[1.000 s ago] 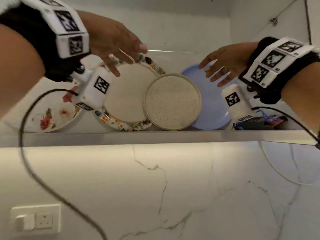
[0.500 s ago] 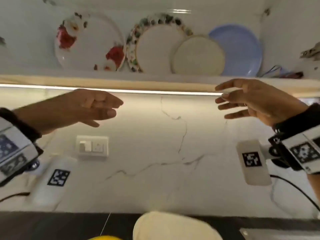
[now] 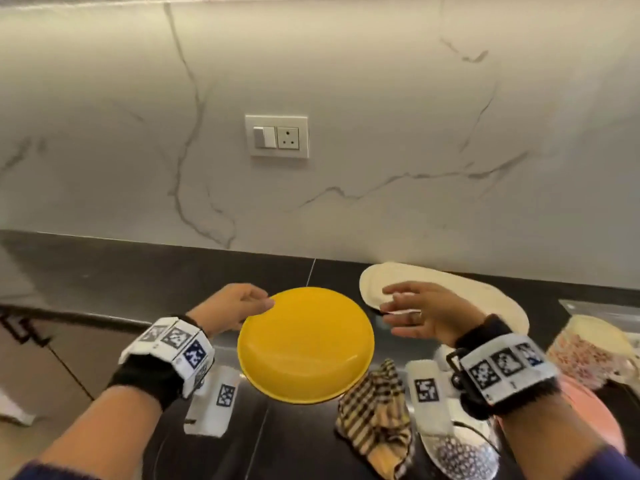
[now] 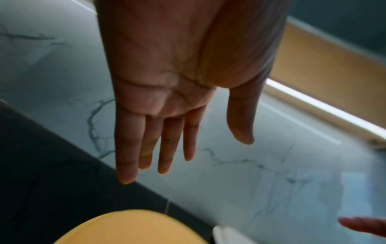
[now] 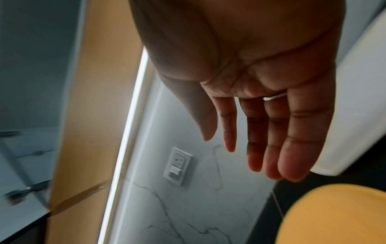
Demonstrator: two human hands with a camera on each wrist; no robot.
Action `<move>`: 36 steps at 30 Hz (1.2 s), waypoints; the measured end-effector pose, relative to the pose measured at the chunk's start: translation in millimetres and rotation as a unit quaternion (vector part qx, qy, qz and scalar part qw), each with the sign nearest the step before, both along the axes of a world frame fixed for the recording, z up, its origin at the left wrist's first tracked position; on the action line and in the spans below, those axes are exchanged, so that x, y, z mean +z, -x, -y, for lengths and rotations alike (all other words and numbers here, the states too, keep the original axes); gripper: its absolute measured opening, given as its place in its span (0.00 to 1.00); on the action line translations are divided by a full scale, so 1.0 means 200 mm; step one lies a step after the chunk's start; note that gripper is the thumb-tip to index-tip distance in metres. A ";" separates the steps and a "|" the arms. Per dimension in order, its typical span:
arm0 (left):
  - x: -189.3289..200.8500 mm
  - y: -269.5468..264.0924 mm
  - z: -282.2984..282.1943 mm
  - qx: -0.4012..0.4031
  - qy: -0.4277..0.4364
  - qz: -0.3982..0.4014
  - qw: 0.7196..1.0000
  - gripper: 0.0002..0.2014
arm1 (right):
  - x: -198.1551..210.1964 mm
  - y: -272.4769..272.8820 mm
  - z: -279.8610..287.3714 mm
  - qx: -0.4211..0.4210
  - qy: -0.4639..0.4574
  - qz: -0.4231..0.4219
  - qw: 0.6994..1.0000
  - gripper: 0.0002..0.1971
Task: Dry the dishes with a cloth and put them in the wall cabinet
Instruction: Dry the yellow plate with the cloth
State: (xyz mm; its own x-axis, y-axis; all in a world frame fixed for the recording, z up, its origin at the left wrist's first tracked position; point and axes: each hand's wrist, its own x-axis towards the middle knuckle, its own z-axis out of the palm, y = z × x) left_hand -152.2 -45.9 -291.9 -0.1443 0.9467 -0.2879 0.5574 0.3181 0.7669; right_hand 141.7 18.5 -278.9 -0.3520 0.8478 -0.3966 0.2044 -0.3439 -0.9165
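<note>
1. The yellow plate (image 3: 305,344) lies on the dark counter (image 3: 104,271).
2. Left hand (image 3: 231,309), fingers straight, empty, at its left rim, possibly touching.
3. Right hand (image 3: 427,315), fingers spread, empty, just right of it.
4. Checked cloth (image 3: 377,420) beside its near-right rim.

you've got a plain yellow plate (image 3: 304,344) on the black counter (image 3: 121,271), a tan-and-black checked cloth (image 3: 377,414), a cream plate (image 3: 485,299), and white marble wall (image 3: 346,98) veined grey.
</note>
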 end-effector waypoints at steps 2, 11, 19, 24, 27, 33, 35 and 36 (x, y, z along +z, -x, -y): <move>-0.14 0.08 -0.04 0.003 0.044 -0.028 0.999 0.23 | -0.15 0.07 -0.03 -0.047 0.059 -0.012 0.997 0.08; -0.45 0.27 -0.17 -0.002 0.125 -0.018 0.992 0.27 | -0.52 0.26 -0.11 -0.212 0.157 0.014 0.964 0.13; -0.48 0.30 -0.20 0.046 0.110 0.132 0.984 0.19 | -0.58 0.32 -0.13 -0.251 0.151 0.036 0.956 0.17; -0.50 0.34 -0.17 0.055 0.124 0.164 0.977 0.12 | -0.58 0.32 -0.15 -0.247 0.146 0.024 0.958 0.11; -0.51 0.34 -0.15 0.070 0.117 0.188 0.973 0.16 | -0.63 0.31 -0.19 -0.220 0.133 -0.010 0.966 0.15; -0.54 0.37 -0.10 0.094 0.067 0.248 0.962 0.20 | -0.53 0.34 -0.12 -0.216 0.093 -0.160 0.959 0.10; -0.51 0.37 -0.09 0.105 0.042 0.297 0.948 0.16 | -0.46 0.34 -0.08 -0.233 0.044 -0.180 0.955 0.13; -0.49 0.37 -0.09 0.114 0.027 0.324 0.939 0.18 | -0.43 0.32 -0.05 -0.237 0.009 -0.188 0.953 0.17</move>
